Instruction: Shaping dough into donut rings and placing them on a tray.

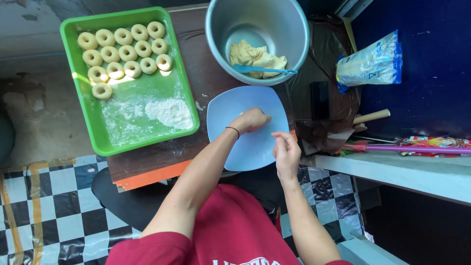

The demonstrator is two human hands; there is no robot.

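— Two hands over the plate [230, 105], were they?
— Yes. Your left hand [251, 120] was curled into a loose fist above it, fingers pressed together; what they gripped, I could not tell. Your right hand [286, 152] hovered at the plate's right edge, fingers bunched at the tips.
— And the dough [255, 56]?
— It sat in the metal bowl [284, 29] just behind the plate, a blue scraper [262, 70] lying on it. The rings [125, 51] were in rows in the floured green tray [91, 122] to your left on the desk [196, 73].
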